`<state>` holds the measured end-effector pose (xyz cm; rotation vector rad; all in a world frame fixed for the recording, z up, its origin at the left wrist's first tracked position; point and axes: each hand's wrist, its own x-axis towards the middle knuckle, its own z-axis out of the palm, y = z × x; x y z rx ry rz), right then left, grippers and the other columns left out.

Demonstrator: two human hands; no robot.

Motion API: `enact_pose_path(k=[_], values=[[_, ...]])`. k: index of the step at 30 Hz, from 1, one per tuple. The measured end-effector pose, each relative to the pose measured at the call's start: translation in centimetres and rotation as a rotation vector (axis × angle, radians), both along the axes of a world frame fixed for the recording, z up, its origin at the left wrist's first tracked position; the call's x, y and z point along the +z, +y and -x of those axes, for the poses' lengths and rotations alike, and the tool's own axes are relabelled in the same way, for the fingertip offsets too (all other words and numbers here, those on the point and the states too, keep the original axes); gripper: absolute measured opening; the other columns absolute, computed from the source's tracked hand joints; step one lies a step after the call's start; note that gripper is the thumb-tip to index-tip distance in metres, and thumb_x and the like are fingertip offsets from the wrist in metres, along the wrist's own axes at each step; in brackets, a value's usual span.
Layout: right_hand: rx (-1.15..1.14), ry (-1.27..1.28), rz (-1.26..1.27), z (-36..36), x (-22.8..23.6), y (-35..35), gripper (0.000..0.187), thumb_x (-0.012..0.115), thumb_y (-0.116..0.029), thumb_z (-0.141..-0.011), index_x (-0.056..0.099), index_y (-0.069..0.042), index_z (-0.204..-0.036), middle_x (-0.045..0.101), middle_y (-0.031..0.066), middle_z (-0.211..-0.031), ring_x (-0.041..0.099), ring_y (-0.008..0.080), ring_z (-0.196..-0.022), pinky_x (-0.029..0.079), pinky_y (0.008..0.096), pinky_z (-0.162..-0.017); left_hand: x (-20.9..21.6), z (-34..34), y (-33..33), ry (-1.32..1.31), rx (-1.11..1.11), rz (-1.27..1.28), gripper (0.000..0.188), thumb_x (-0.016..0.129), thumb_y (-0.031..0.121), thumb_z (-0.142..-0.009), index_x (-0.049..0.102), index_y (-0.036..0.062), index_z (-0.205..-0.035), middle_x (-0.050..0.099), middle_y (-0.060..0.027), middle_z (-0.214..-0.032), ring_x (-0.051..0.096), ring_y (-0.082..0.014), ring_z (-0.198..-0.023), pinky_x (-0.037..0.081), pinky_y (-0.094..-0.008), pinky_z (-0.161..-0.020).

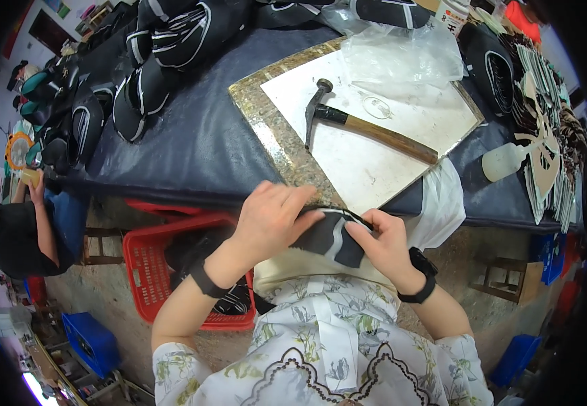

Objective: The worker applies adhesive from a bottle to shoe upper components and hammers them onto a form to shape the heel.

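Note:
Close to my body, at the table's front edge, I hold a dark shoe upper (315,238) with a pale wavy stripe. My left hand (272,218) has its fingers closed on the upper's left part, along the black top edge. On the other side my right hand (384,245) pinches the same edge, thumb on the dark face. Part of the upper is hidden beneath my fingers. Beyond my hands, a hammer (381,137) with a wooden handle lies on a white sheet (300,88) over a speckled stone slab (266,125).
Black shoe uppers (146,95) are heaped at the table's far left. Clear plastic bags (402,54), a translucent bottle (503,162) and stacked cut pieces (544,135) occupy the right. A red basket (138,284) stands below left. A co-worker (19,230) is at far left.

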<state>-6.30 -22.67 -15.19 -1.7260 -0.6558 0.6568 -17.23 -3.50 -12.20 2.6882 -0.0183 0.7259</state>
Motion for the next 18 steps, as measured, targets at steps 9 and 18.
enact_pose_path(k=[9, 18], values=[[-0.091, 0.186, -0.024, 0.2, -2.5, -0.1, 0.033, 0.071, -0.019, -0.084, 0.061, 0.001, -0.061, 0.048, -0.0075, -0.053, 0.036, 0.0005, -0.051, 0.027, 0.0217, -0.043, -4.6, 2.9, -5.4, -0.108, -0.027, -0.045, 0.032, 0.07, 0.019, -0.078, 0.065, 0.0013, -0.104, 0.063, -0.0128, -0.111, 0.06, -0.0293, -0.098, 0.05, -0.0387, -0.079], [0.011, 0.394, -0.019, 0.9, -3.9, 0.0, 0.042, 0.07, -0.024, -0.086, 0.059, 0.001, -0.055, 0.048, -0.0081, -0.051, 0.039, 0.0004, -0.05, 0.029, 0.021, -0.041, -7.1, 4.8, -6.7, -0.14, 0.074, 0.156, 0.038, 0.06, 0.022, -0.086, 0.059, -0.0034, -0.115, 0.061, -0.0197, -0.115, 0.058, -0.0372, -0.106, 0.042, -0.0502, -0.095]])
